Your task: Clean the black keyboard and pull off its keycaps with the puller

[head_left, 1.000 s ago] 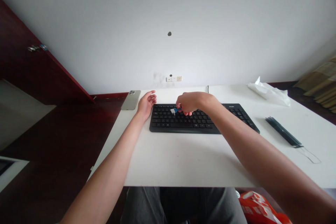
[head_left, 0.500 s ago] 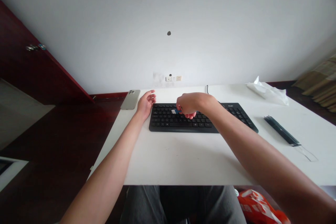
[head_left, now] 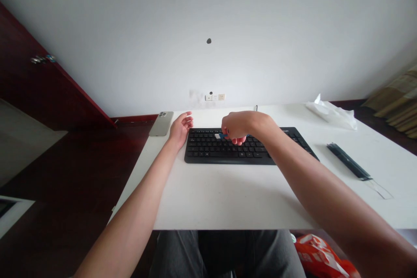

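A black keyboard (head_left: 224, 154) lies lengthwise on the white table (head_left: 221, 195). Over its upper middle keys, my right hand (head_left: 237, 127) is closed around a small brush (head_left: 220, 136) with a blue handle and a white tip that points left; most of the handle is hidden by the fingers. My left hand (head_left: 181, 129) rests at the keyboard's left end, its fingers apart and loosely bent, with nothing in them. Just left of that hand lies a pale phone (head_left: 161, 124), its camera side up.
To the right lie a dark, narrow packet (head_left: 349, 161) with a thin loop and a crumpled white plastic bag (head_left: 332, 114). Wall sockets (head_left: 215, 97) sit behind the table. Under the table edge at right is a red bag (head_left: 317, 254).
My right hand has shifted slightly to the right over the keys, carrying the brush. My left hand stays in place at the keyboard's end.
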The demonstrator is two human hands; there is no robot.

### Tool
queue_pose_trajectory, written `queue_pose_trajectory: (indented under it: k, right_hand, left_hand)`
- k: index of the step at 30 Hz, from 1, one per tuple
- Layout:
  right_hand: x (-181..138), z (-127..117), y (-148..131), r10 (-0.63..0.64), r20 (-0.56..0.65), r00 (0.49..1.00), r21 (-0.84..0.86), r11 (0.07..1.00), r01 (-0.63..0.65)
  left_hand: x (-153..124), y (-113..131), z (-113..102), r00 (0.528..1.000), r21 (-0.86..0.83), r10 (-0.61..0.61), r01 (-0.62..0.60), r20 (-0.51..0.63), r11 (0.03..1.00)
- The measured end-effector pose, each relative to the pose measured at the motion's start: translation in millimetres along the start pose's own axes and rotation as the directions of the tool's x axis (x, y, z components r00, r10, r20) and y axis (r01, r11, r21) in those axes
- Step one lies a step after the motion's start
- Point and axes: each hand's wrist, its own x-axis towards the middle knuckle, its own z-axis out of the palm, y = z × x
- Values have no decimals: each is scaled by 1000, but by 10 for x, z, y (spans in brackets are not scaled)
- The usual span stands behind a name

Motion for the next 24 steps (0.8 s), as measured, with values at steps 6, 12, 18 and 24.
queue_pose_trajectory:
  k: [6,12,18,24]
  right_hand:
    - [69,38,-15,8,51,999,-20,1000,-7]
    - [34,5,1,-19,-11,1000,12,1000,19]
    - [63,29,-10,-9,33,999,8,1000,8]
    - [30,10,-16,-25,-1,1000,12,1000,25]
  left_hand:
    - [6,0,-2,1000,-3,-8,8,-9,1000]
    - [7,-1,0,1000,-8,-11,11,-2,1000]
    - [10,1,-1,1000,-13,-11,11,-6,1000]
    - [20,-6,-2,1000,-27,-12,12,-15,1000]
